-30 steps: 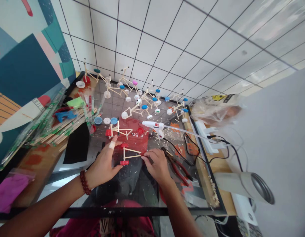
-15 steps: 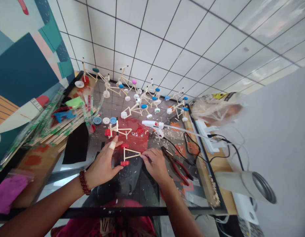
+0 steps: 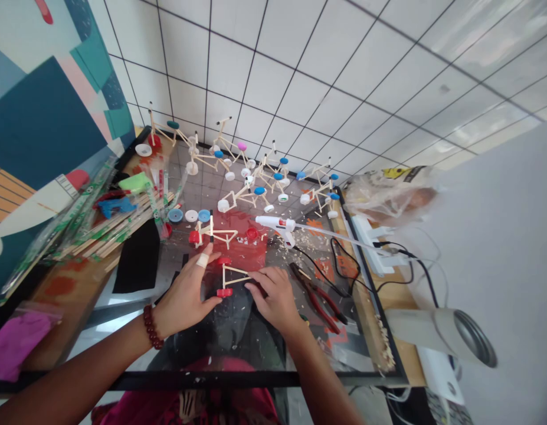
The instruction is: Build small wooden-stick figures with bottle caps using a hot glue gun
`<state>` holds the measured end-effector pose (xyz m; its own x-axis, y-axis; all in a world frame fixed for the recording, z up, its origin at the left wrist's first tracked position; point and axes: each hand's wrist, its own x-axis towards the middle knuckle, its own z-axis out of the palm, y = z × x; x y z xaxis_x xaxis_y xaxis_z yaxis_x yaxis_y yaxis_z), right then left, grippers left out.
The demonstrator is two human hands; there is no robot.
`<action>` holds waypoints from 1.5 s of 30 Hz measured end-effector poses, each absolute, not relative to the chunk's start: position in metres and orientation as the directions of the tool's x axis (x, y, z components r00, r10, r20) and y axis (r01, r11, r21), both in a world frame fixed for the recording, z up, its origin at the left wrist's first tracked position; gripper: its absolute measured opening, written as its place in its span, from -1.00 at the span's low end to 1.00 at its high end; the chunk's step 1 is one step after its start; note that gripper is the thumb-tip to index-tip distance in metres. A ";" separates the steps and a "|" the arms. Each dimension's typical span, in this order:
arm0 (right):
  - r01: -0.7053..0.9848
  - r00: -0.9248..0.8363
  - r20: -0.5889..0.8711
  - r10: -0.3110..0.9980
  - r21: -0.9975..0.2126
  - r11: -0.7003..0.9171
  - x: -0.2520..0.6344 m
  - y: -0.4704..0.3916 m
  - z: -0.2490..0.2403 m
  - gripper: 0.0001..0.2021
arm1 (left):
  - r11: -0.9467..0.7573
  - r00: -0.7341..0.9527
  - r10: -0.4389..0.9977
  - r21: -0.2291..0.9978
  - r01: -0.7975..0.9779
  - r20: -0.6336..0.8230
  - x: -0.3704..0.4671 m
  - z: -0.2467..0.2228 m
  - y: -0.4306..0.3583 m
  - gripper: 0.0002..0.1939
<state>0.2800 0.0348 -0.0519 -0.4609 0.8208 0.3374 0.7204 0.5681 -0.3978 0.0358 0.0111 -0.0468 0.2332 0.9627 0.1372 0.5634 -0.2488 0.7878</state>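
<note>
A small triangular frame of wooden sticks with a red bottle-cap wheel at each end of its crossbar lies on the glass tabletop. My left hand, a bandage on one finger, spans the crossbar end, with thumb and a finger against the two caps. At the pointed end, my right hand has its thumb and fingertips closed on the sticks, hiding the tip. Just beyond the left fingertips stands another stick frame with a red wheel and an upright black-tipped stick.
A white glue gun lies ahead, its cord trailing right. Red-handled pliers rest beside my right hand. Several stick tricycles stand along the back. Loose caps, bundled sticks and black sheet lie left.
My right hand has shifted slightly left along the frame, and its fingers now cover the pointed end. My left hand stays nearly where it was.
</note>
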 end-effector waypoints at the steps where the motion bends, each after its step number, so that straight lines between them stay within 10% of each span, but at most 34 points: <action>1: 0.718 -0.482 0.334 0.810 -0.379 0.584 0.278 0.035 -0.052 -0.86 | -0.249 0.235 0.962 0.787 0.564 0.136 0.036 -0.046 0.011 0.18; 23: 0.700 -0.574 0.358 0.736 -0.252 0.668 0.263 0.033 -0.049 -0.85 | -0.264 0.234 0.960 0.787 0.558 0.156 0.037 -0.043 0.011 0.14; 45: 0.780 -0.357 0.293 0.887 -0.429 0.456 0.293 0.044 -0.056 -0.93 | -0.239 0.250 0.962 0.777 0.583 0.108 0.034 -0.051 0.012 0.10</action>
